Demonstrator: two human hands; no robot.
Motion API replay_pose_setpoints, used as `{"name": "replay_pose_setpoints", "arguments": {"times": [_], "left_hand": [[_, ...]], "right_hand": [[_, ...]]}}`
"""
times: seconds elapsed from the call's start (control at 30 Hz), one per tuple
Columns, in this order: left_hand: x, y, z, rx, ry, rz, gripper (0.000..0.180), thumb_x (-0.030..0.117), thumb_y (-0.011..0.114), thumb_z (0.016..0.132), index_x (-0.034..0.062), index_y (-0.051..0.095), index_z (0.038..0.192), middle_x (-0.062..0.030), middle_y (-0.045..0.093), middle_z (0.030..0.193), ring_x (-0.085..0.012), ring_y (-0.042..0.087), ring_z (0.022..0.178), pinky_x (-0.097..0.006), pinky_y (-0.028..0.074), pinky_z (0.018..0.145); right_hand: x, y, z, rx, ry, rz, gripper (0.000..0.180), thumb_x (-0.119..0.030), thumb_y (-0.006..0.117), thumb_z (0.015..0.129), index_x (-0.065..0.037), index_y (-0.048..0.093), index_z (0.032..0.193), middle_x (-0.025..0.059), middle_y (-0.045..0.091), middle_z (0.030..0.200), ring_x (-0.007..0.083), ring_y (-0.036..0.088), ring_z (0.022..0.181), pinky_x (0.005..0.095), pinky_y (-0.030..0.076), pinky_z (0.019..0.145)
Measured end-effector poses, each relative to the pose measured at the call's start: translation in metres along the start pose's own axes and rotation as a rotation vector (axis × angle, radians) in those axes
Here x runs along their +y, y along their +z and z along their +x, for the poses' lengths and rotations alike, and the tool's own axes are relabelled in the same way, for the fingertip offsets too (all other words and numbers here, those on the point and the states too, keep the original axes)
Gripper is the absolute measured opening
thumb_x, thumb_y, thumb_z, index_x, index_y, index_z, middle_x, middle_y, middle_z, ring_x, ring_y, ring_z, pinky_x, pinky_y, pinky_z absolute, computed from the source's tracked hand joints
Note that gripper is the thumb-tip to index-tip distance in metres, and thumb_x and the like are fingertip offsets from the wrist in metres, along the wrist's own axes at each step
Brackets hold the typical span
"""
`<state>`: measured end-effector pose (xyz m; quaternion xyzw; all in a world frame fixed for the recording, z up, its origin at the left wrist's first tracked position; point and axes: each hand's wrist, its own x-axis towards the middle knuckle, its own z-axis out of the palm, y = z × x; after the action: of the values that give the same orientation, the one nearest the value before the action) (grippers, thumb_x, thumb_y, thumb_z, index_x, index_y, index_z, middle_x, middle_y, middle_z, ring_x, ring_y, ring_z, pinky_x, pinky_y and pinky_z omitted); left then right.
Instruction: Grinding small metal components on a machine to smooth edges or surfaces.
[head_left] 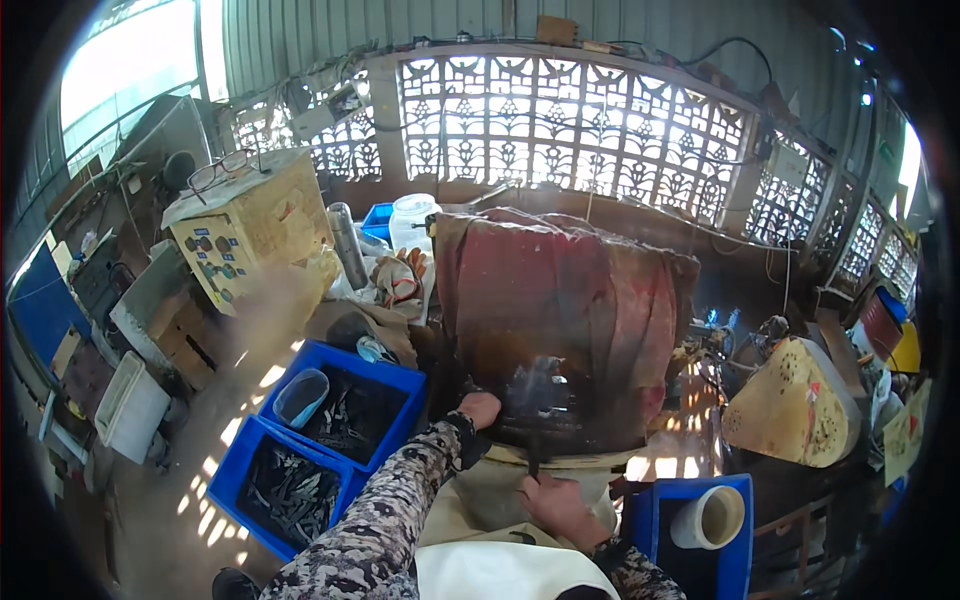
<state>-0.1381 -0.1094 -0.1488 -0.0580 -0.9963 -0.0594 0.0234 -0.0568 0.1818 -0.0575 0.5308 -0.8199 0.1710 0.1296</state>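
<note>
So the left hand (479,408) is up against the lower front of a big machine draped in a grimy reddish cloth (560,300), fingers curled and resting on the dark, sooty part of it; can't tell if it's actually gripping anything there; the right hand (556,505) sits nearer, just below the cloth's bottom edge, fingers pinched around a thin dark metal piece (535,465) that sticks up toward the machine; both sleeves are a camo print, and there's a pale apron (500,560) at the near edge. Left of the hands are two blue plastic crates (330,440) side by side, both holding dark metal pieces; the farther one also has a light blue scoop-like tub (300,397) lying in it. On the near right there's another blue crate (735,560) with a cream-coloured cup (710,517) inside. Farther left stands a yellowish wooden box (255,230) with a pair of glasses (220,170) on top; beside it a steel flask (348,245), a clear plastic jar (412,220) and some work gloves (400,275). Over on the right is a yellowish wedge-shaped block with holes (790,400); a patterned lattice wall (560,130) runs across the far side.
</note>
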Motion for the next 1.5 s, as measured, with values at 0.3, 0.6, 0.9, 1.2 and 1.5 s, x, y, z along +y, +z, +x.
{"name": "replay_pose_setpoints", "arguments": {"times": [0.3, 0.6, 0.9, 1.2, 1.5], "left_hand": [[0.013, -0.037, -0.013, 0.116, -0.169, -0.042, 0.016, 0.011, 0.056, 0.073, 0.0030, 0.070, 0.074, -0.0211, 0.066, 0.078, -0.0373, 0.066, 0.077, -0.047, 0.053, 0.068], [0.139, -0.097, -0.061, 0.316, 0.092, -0.233, 0.020, 0.009, 0.061, 0.073, 0.0018, 0.062, 0.091, -0.0183, 0.061, 0.082, -0.0357, 0.062, 0.081, -0.043, 0.052, 0.066], [0.044, -0.095, -0.039, 0.330, -0.151, -0.810, 0.057, -0.001, 0.050, 0.087, 0.0114, 0.041, 0.141, -0.0107, 0.062, 0.077, -0.0188, 0.061, 0.069, -0.032, 0.052, 0.063], [-0.004, -0.013, 0.011, 0.274, -0.031, -0.430, 0.030, 0.002, 0.055, 0.077, 0.0098, 0.069, 0.102, -0.0177, 0.067, 0.094, -0.0375, 0.063, 0.091, -0.045, 0.049, 0.082], [0.004, -0.012, 0.009, 0.056, 0.059, -0.462, 0.041, -0.003, 0.052, 0.076, 0.0096, 0.068, 0.112, -0.0201, 0.066, 0.103, -0.0375, 0.062, 0.098, -0.042, 0.048, 0.088]], "right_hand": [[0.036, -0.019, 0.011, -0.046, 0.450, 0.490, 0.048, -0.046, 0.066, 0.084, -0.007, 0.062, 0.112, 0.0143, 0.069, 0.086, 0.0316, 0.068, 0.077, 0.0400, 0.053, 0.066], [0.041, 0.003, 0.065, 0.206, 1.065, 1.348, 0.033, -0.036, 0.060, 0.091, -0.005, 0.057, 0.103, 0.0070, 0.065, 0.087, 0.0185, 0.065, 0.078, 0.0316, 0.052, 0.066], [0.044, 0.001, 0.013, 0.269, 0.704, 0.952, 0.025, -0.003, 0.050, 0.086, -0.005, 0.065, 0.105, -0.0029, 0.056, 0.075, 0.0061, 0.047, 0.066, 0.0220, 0.040, 0.060], [-0.007, -0.027, 0.002, -0.110, 0.433, 0.543, 0.024, -0.014, 0.068, 0.084, -0.008, 0.065, 0.107, 0.0124, 0.064, 0.074, 0.0227, 0.064, 0.065, 0.0314, 0.048, 0.058], [-0.002, -0.008, -0.014, -0.107, 0.200, 0.385, 0.050, -0.010, 0.078, 0.066, -0.015, 0.062, 0.113, 0.0099, 0.064, 0.076, 0.0289, 0.064, 0.068, 0.0368, 0.050, 0.057]]}}
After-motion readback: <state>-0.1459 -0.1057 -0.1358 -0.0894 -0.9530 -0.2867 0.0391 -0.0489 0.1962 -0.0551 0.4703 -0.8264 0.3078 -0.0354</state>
